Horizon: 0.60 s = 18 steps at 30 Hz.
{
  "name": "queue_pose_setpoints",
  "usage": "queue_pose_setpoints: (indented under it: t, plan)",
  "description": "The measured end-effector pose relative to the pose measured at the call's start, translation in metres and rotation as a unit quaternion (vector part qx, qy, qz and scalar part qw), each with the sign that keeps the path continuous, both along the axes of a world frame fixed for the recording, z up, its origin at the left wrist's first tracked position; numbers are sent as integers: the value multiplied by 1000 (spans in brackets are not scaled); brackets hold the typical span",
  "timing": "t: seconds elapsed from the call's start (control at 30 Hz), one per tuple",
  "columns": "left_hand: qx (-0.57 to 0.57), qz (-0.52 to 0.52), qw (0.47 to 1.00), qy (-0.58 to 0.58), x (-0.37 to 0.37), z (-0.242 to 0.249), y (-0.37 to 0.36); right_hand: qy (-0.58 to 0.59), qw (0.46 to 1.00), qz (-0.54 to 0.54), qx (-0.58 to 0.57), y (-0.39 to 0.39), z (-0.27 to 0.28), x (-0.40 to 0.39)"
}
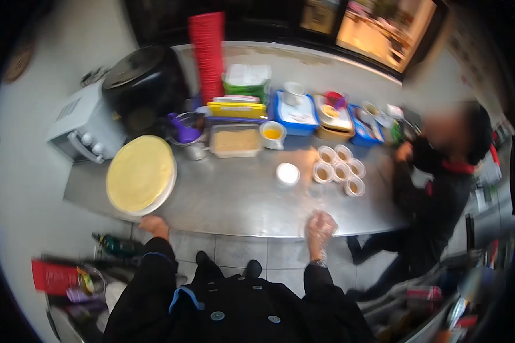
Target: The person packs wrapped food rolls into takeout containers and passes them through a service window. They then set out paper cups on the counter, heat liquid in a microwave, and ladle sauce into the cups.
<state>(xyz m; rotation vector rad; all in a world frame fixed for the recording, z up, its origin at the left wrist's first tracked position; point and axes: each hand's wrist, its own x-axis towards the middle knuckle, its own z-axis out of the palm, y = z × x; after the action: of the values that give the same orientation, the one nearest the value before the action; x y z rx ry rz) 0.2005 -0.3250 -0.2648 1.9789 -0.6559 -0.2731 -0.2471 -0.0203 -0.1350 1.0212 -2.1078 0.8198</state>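
My left hand is at the front edge of the metal table, just below a round plate stacked with thin yellow sheets; its fingers are blurred. My right hand, in a clear plastic glove, is at the table's front edge with its fingers curled; whether it holds anything is hidden. Beyond it stand several small cups with brown contents and a white round tub. A rectangular container of tan contents and a cup of yellow liquid stand farther back.
A co-worker in dark clothes stands at the table's right end. At the back left are a white oven and a black appliance. Red stacked cups, blue trays and a pot with a purple utensil line the back.
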Motion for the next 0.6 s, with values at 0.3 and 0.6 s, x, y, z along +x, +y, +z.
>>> queue_pose_setpoints:
  t: [0.3, 0.6]
  plan:
    - [45, -271, 960, 48, 62, 78, 80, -496, 864, 63, -58, -8, -29, 19]
    - [-141, -237, 961, -13, 189, 114, -93, -418, 891, 166, 67, -133, 23, 161]
